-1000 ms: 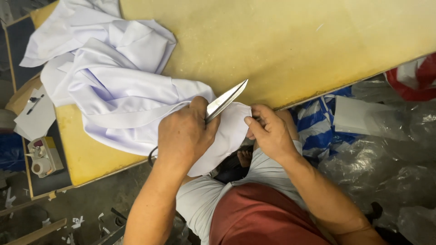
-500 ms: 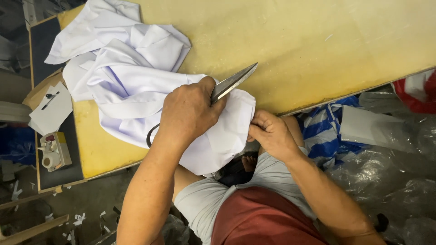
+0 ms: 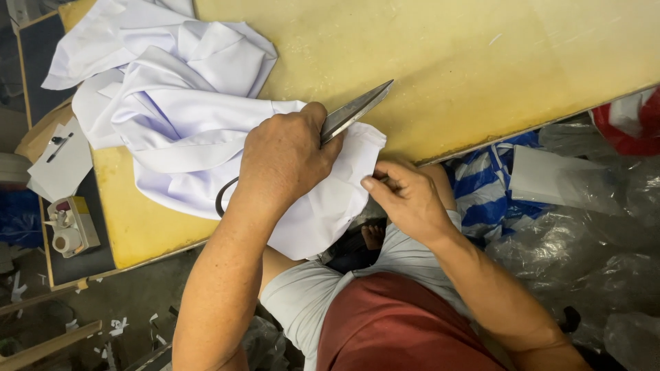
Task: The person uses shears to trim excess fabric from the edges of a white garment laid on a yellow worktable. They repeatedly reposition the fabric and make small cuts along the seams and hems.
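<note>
Look past the work and you'll see the yellow tabletop [image 3: 481, 62], worn and lightly scratched, bare across its right half up to the far edge. Off its left edge you have a dark side board [image 3: 41, 62]; on it lie a sheet of white paper [image 3: 65, 165] with a black pen [image 3: 60, 147] on top, and nearer the front corner a small box [image 3: 72, 223] holding a spool. Below the tabletop's front edge on the right, you'll find a blue-and-white striped bag [image 3: 481, 185], a white flat packet [image 3: 550, 178] just beside it, crumpled clear plastic sheeting [image 3: 591, 254], and a red-and-white cloth [image 3: 632, 124] at the far right. Paper scraps [image 3: 117, 326] dot the floor at the lower left.
</note>
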